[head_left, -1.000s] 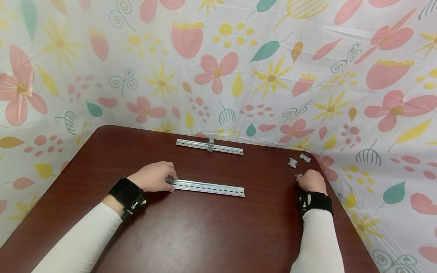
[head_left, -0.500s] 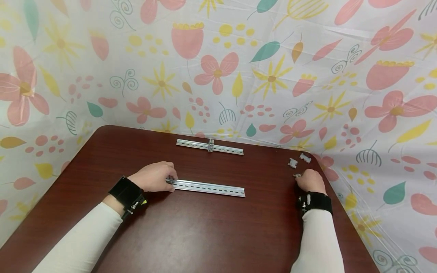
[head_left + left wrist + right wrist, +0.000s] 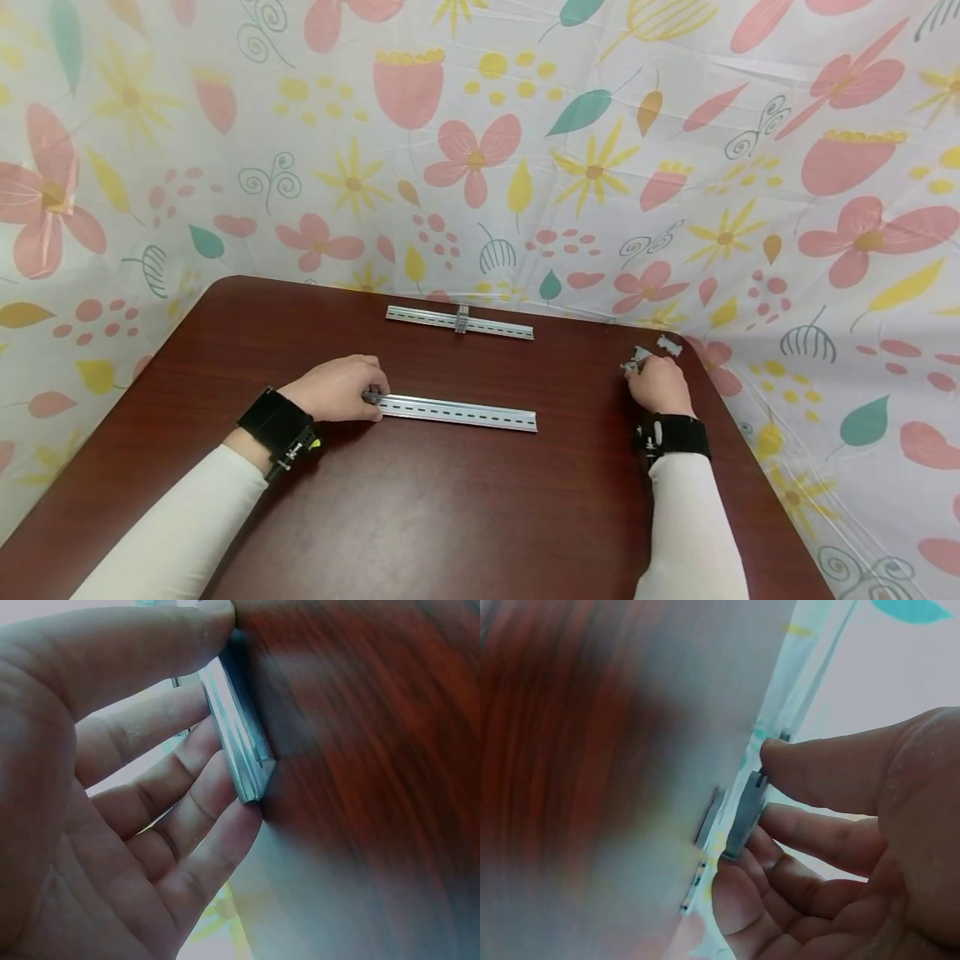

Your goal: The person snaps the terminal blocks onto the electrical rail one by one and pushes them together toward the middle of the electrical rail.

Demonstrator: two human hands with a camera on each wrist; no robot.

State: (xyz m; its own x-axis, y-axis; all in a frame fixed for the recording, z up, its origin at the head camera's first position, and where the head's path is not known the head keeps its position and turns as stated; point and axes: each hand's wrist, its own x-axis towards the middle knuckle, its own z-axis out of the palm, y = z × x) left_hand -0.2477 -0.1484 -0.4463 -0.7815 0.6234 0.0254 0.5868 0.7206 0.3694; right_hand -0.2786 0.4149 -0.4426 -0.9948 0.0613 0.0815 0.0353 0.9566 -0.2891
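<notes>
A slotted metal DIN rail (image 3: pixel 457 411) lies across the table, and my left hand (image 3: pixel 337 389) grips its left end. Seen from the left wrist, the thumb is on one side of the rail (image 3: pixel 238 739) and the fingers curl against the other. Over at the right side of the table, my right hand (image 3: pixel 662 387) pinches a small flat grey terminal-block-like piece (image 3: pixel 746 817) between thumb and fingers. A similar grey piece (image 3: pixel 641 353) lies just beyond that hand, partly overlapped by it in the head view. Another grey piece (image 3: pixel 669 345) rests near the far right corner.
Farther back lies a second slotted rail (image 3: pixel 498 327) with several narrow grey blocks (image 3: pixel 462 319) mounted near its middle. The dark red-brown table (image 3: pixel 450 508) meets a floral cloth (image 3: pixel 480 167) at the back and sides.
My right hand has moved left and slightly away from me, carrying the grey piece toward the one lying beyond it. The left hand and its rail have stayed put.
</notes>
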